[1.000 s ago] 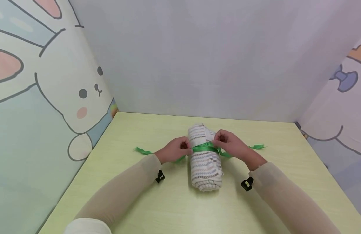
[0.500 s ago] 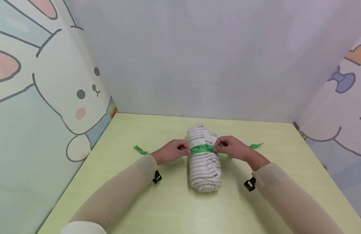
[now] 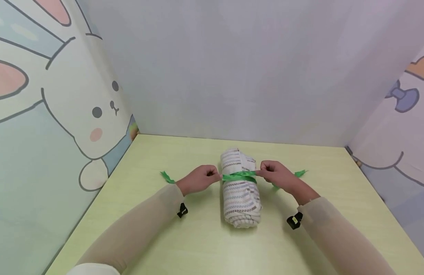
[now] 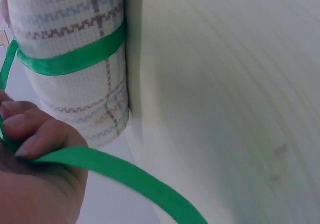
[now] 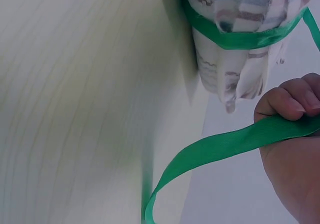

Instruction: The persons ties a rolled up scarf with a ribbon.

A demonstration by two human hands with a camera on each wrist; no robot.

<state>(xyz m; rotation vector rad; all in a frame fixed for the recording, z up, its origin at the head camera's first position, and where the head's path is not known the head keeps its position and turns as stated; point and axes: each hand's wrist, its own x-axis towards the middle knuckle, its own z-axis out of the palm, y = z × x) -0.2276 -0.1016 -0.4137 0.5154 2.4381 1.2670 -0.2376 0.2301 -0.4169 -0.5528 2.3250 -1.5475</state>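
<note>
A rolled white cloth (image 3: 241, 204) with striped bands, probably a towel, lies lengthwise on the table. Around its middle runs a green ribbon (image 3: 240, 177), its two strands meeting on top. On the roll's left side my left hand (image 3: 199, 178) pinches one end, fingers curled; the tail (image 4: 127, 176) hangs past that hand in the left wrist view. Opposite, my right hand (image 3: 276, 175) grips the other end, and a tail (image 5: 215, 146) trails down from it in the right wrist view. Whether a knot sits at the crossing is too small to tell.
The pale yellow table (image 3: 184, 244) meets a plain light wall (image 3: 232, 76) at the back. A rabbit-patterned panel (image 3: 84, 88) stands on the left, another cartoon panel (image 3: 401, 130) on the right. Small black devices (image 3: 295, 220) hang at both wrists.
My right hand has come down from the roll's upper right edge and moved outward. The hands are further apart, and the ribbon now stretches straight across the top between them.
</note>
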